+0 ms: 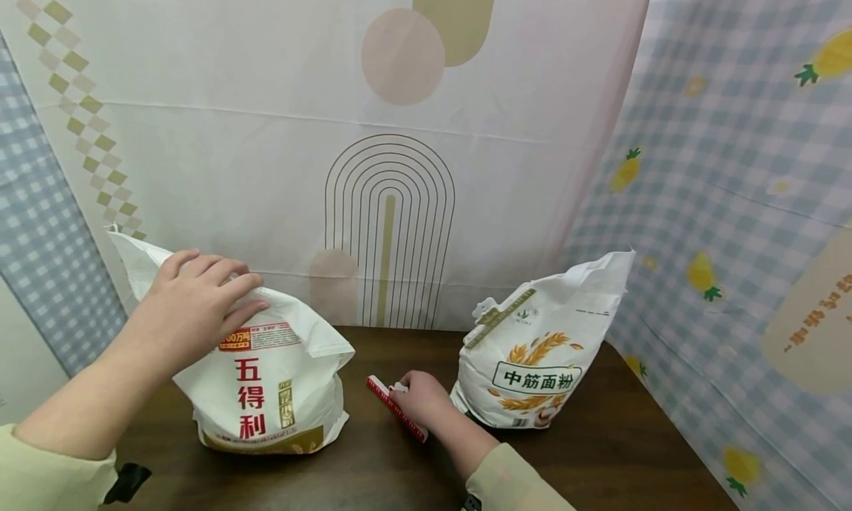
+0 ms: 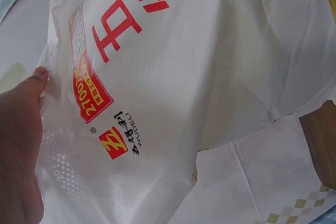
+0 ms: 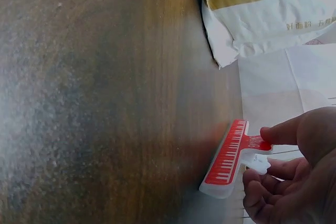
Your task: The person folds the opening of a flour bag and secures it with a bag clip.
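Note:
On the left stands a white flour bag [image 1: 302,370] with red lettering, its top edge slack and tilted to the left. My left hand [image 1: 200,296] grips the upper part of this bag; in the left wrist view the thumb lies against the bag's white plastic [image 2: 157,103]. Between the two bags, my right hand [image 1: 426,404] pinches the tab of a long red-and-white bag clip [image 1: 379,390]. Close up in the right wrist view, thumb and fingers sit on either side of the handles of the clip [image 3: 226,161], which is low over the table.
Another white flour bag [image 1: 532,363] with wheat pictures and green lettering stands at the right; a gold-coloured clip [image 1: 495,319] runs along its upper left side. The dark wooden table [image 1: 373,474] meets a patterned cloth [image 1: 253,171] behind and checked cloth [image 1: 705,200] at the right.

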The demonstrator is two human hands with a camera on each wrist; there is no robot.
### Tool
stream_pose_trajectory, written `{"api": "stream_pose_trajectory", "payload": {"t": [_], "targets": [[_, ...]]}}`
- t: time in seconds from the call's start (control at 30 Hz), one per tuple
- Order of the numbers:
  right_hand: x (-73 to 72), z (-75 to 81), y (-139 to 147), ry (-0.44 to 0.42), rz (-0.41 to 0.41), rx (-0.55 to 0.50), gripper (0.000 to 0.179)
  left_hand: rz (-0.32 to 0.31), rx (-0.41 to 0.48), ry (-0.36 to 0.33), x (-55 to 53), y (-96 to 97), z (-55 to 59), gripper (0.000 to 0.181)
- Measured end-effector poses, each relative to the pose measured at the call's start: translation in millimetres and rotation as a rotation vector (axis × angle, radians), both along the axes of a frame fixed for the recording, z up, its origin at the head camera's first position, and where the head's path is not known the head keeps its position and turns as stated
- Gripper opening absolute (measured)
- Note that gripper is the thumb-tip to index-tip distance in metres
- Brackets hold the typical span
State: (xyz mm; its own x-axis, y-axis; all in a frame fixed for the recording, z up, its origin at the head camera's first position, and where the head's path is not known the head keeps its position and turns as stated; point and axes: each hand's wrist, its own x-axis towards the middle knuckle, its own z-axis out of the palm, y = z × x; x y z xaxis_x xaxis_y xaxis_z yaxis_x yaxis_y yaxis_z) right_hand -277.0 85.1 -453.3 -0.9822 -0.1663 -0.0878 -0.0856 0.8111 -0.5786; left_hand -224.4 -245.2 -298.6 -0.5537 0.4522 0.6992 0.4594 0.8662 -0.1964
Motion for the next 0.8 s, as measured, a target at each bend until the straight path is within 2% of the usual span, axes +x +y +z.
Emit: {"api": "stream_pose_trajectory", "payload": {"t": [0.27, 0.5, 0.8], "targets": [[1.1, 7.5, 2.7, 0.119, -0.005, -0.072, 0.022, 0.013, 0.006, -0.004, -0.7, -0.4, -1.0, 0.05], [2.4, 19.6, 2.2, 0.171, -0.007, -0.156, 0.024, 0.025, 0.0, -0.02, 0.9, -0.8, -1.5, 0.036], [4.2, 28.0, 3.0, 0.239, 0.019, -0.242, 0.022, 0.03, 0.001, -0.029, 1.6, -0.1, -0.9, 0.034]]}}
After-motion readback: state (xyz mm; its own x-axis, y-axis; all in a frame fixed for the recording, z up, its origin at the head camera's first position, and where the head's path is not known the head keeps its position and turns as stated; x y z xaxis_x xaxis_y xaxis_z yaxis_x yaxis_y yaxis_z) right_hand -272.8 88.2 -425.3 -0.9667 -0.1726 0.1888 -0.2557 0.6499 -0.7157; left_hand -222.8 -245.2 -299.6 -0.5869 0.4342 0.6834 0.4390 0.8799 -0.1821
